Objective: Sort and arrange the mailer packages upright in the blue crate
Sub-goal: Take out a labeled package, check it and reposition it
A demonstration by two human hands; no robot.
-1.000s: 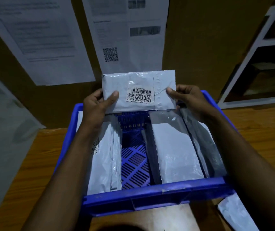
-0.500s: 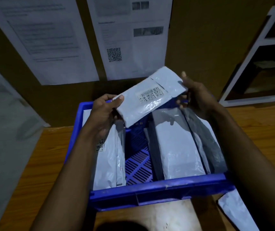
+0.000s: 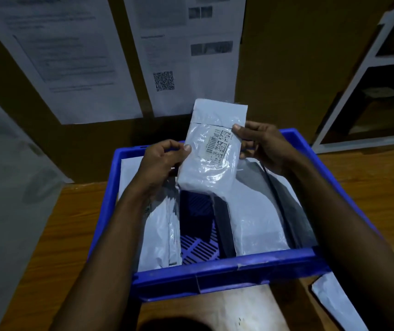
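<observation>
Mailer (image 3: pixel 211 168) in left grip (image 3: pixel 162 161), right grip (image 3: pixel 261 145)

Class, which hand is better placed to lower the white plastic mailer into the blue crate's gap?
Probably the right hand: it pinches the white plastic mailer higher; the left hand grips lower, nearer the blue crate.

The held mailer (image 3: pixel 211 163) at the centre of the frame is glossy pale grey-white, and its white label (image 3: pixel 220 144) is printed with black bars and speckled squares. Below it the crate (image 3: pixel 227 271) is bright blue, with a slotted grid floor. Inside, the left packages (image 3: pixel 160 225) are white and the right packages (image 3: pixel 258 225) are white and dark grey. The table (image 3: pixel 72 235) is orange-brown with wood grain. Across the top, white sheets (image 3: pixel 72 56) with grey text, one bearing a black QR code (image 3: pixel 163 81), hang on a brown wall (image 3: pixel 286 56).
</observation>
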